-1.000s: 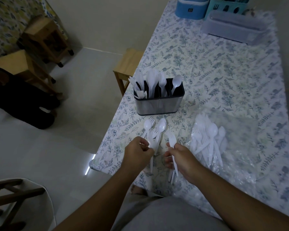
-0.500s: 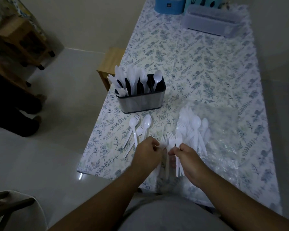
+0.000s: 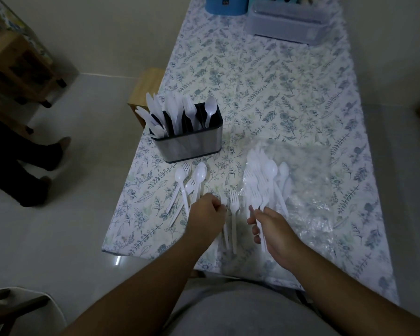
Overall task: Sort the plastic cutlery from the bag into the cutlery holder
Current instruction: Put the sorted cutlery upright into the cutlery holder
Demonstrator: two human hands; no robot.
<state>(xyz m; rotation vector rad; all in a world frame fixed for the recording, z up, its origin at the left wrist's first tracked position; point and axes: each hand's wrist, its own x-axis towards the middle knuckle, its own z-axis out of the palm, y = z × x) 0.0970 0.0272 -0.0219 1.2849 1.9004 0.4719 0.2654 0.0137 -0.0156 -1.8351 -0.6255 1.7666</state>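
Note:
A steel cutlery holder (image 3: 192,146) with black dividers stands near the table's left edge, holding white knives, forks and a spoon. In front of it lie loose white spoons and forks (image 3: 190,183). A clear plastic bag (image 3: 308,180) to the right has more white cutlery (image 3: 264,180) spilling from its mouth. My left hand (image 3: 207,214) is closed over forks (image 3: 233,214) lying near the front edge. My right hand (image 3: 274,226) grips a white fork (image 3: 256,202) by its handle, just at the bag's near corner.
The table wears a floral cloth (image 3: 264,88). A grey lidded box (image 3: 286,23) and blue container (image 3: 224,4) sit at the far end. A wooden stool (image 3: 144,86) stands left of the table; a person's dark legs (image 3: 22,166) are on the floor at left.
My hands have drawn apart: the right moved right toward the bag with a fork, the left stays over the forks by the front edge. The camera shifted, so the table sits further right.

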